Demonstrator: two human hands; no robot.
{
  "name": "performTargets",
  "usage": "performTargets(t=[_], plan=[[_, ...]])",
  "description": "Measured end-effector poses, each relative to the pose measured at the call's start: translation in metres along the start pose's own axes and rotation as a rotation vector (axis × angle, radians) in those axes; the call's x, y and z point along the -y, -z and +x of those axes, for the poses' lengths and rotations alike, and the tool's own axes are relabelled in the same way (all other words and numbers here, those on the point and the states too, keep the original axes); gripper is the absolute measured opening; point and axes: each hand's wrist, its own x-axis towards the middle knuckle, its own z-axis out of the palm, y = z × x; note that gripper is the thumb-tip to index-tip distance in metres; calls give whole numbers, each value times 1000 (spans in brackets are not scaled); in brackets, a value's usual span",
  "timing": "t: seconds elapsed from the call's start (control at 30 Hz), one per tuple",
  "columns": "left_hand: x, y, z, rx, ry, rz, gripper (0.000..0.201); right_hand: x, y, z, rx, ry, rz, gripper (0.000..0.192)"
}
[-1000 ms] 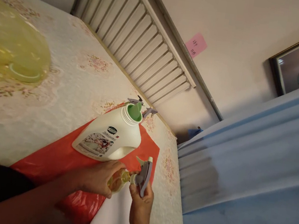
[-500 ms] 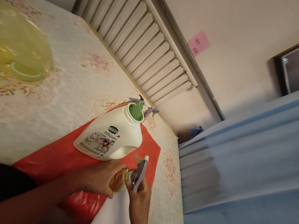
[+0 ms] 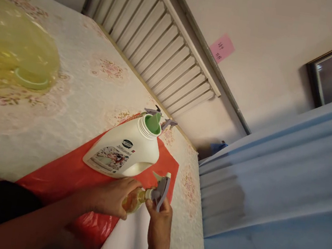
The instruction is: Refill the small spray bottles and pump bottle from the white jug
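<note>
Your worktop [image 3: 76, 83], under a pale flowered cloth, carries a red plastic sheet [image 3: 63, 172] near its front edge. On that sheet stands a large white jug [image 3: 125, 151], cap off, a green pouring spout showing in its open neck; what it holds cannot be seen through its opaque wall. Far left sits a blurred yellow translucent container [image 3: 11, 57] with a green ring.

At the front edge, your left hand [image 3: 112, 195] is wrapped around a small clear spray bottle [image 3: 134, 200] holding yellow liquid. Your right hand [image 3: 160, 222] pinches the grey trigger head [image 3: 162, 185] at the bottle's neck. You look to be turning that head on the neck; whether on or off cannot be told. Keep the bottle steady and upright, so nothing spills on the cloth.
</note>
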Motion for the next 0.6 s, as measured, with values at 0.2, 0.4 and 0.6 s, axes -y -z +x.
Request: performTargets(t=[0.2,0.4,0.6], plan=[[6,-3,2,-5,-6,-12,72,-7,-3,0,-50,-9,121,40],[6,-4,0,-23,-25,-13,68,0,-4,-2,36,4,1,34],[2,-3,-1,-17,6,2,66,6,1,-1,89,72,-192,18]])
